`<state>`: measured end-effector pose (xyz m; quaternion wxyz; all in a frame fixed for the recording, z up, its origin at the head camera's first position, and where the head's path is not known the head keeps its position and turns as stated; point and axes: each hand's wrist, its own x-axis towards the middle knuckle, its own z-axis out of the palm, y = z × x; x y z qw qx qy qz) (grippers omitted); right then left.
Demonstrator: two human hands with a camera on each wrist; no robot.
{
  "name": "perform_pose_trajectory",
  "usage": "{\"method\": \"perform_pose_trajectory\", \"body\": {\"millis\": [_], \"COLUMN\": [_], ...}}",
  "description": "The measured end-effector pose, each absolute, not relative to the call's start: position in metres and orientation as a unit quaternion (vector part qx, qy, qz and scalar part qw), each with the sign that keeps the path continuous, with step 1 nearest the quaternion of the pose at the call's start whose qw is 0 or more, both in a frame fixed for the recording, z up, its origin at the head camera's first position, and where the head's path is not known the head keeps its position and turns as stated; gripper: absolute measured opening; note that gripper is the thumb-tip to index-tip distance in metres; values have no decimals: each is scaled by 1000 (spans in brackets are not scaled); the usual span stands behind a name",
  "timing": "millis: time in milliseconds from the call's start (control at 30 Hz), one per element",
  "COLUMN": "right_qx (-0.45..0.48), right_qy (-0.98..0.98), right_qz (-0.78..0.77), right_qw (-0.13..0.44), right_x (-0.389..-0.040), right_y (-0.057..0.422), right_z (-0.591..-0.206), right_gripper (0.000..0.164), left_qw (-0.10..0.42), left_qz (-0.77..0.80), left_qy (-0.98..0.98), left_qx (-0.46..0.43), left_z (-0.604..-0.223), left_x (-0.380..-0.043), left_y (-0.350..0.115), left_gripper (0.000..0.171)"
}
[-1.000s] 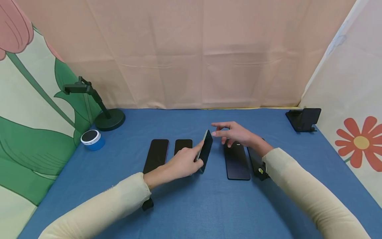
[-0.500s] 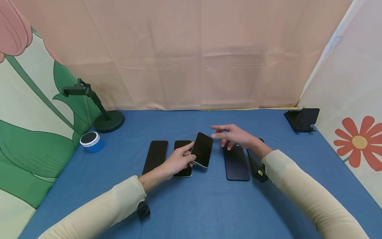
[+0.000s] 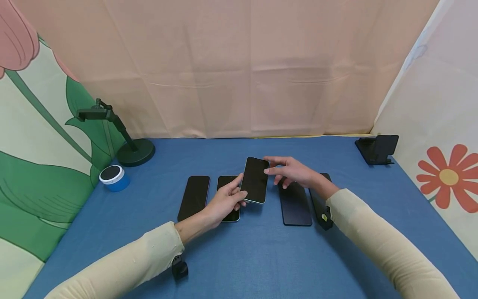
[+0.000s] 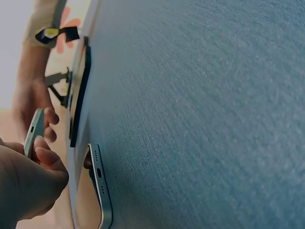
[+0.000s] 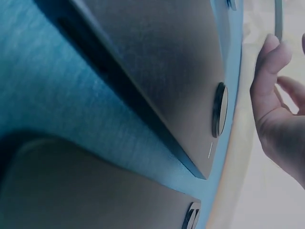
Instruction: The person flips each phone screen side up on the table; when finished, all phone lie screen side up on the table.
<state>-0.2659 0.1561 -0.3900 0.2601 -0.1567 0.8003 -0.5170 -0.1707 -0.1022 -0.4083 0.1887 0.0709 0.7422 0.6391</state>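
My left hand [image 3: 228, 199] holds a phone [image 3: 254, 180] by its left edge, raised off the table with its dark screen up. At the phone's upper right corner is my right hand [image 3: 293, 171]; its thumb lies over the screen side and the index finger is at the top edge. The left wrist view shows this phone [image 4: 34, 131] nearly edge-on between both hands. Under my left hand lies a second phone [image 3: 234, 216], partly covered. Farther left a longer phone [image 3: 194, 195] lies screen up. Below my right hand a dark phone [image 3: 296, 207] lies face down, its camera bump showing in the right wrist view.
Another face-down phone [image 3: 317, 203] lies partly hidden by my right forearm. A black lamp-like stand [image 3: 136, 152] and a blue-and-white round container [image 3: 114, 178] stand at the left. A black folding phone stand [image 3: 377, 149] sits at the back right of the blue table [image 3: 257, 257].
The phone in my left hand has turned from nearly edge-on to screen up, then moved slightly up and right to my right fingers. My right hand has hardly moved.
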Motion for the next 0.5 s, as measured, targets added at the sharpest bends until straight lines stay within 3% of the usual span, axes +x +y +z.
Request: {"method": "perform_pose_trajectory", "body": {"millis": [500], "right_qx": [-167], "right_qy": [781], "right_qz": [-552], "right_qw": [241], "right_x": [-264], "right_y": [157], "right_z": [-389], "right_gripper": [70], "left_qw": [214], "left_qz": [626], "left_qy": [743], "left_qx": [99], "left_z": [-405], "left_x": [-171], "left_y": [-102], "left_gripper": [75]}}
